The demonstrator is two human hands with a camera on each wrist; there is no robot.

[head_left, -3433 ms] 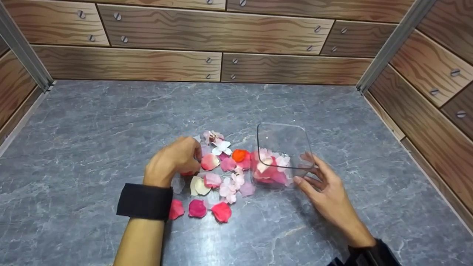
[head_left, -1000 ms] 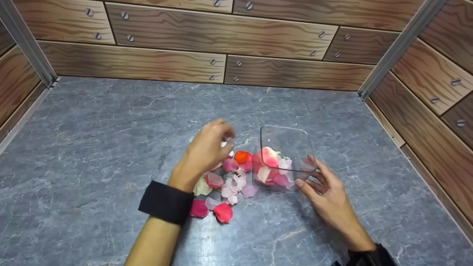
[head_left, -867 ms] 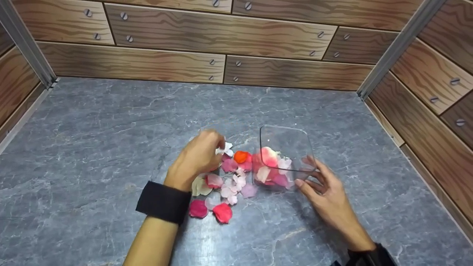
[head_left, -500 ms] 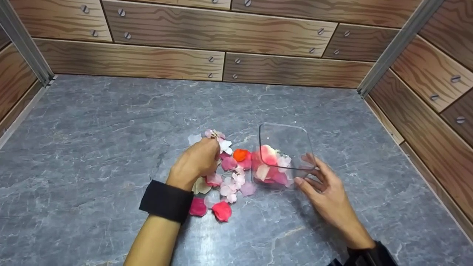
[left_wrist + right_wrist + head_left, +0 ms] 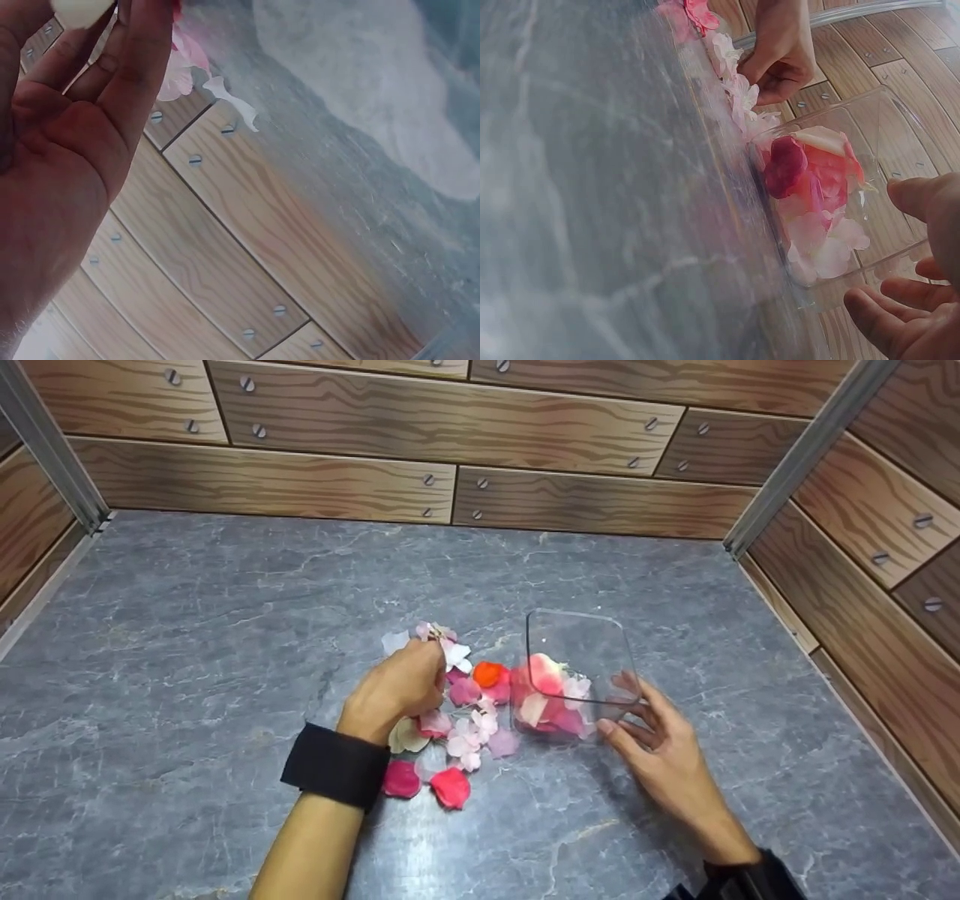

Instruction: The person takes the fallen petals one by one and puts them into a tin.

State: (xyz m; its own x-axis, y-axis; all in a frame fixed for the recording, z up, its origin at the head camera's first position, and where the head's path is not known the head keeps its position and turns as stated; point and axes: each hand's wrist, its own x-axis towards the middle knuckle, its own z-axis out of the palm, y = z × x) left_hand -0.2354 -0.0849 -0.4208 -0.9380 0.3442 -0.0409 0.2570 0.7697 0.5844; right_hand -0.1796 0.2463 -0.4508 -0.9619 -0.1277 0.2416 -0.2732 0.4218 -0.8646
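Note:
My left hand (image 5: 401, 679) bends down over a spread of loose artificial petals, fingers curled inward. A cream petal (image 5: 79, 10) shows between its thumb and fingers in the left wrist view. Under and around it lie a magenta petal (image 5: 402, 779), a red petal (image 5: 451, 788), an orange petal (image 5: 488, 674) and pale pink blossoms (image 5: 465, 741). To the right stands a clear, open-topped plastic box (image 5: 581, 613) with pink, cream and white petals (image 5: 551, 712) inside. My right hand (image 5: 660, 742) holds its near right corner, thumb in front and fingers along the right side.
Grey marbled tabletop (image 5: 247, 607) lies under everything. A wood-plank-patterned back wall (image 5: 442, 427) and a similar right wall (image 5: 885, 532) enclose it, with metal corner posts (image 5: 802, 457). A white flower (image 5: 456, 658) lies just beyond the left hand.
The left hand has drawn back from the far white flower and come down among the petals. A pink-and-white petal from the spread now lies in the box. The right hand stays put.

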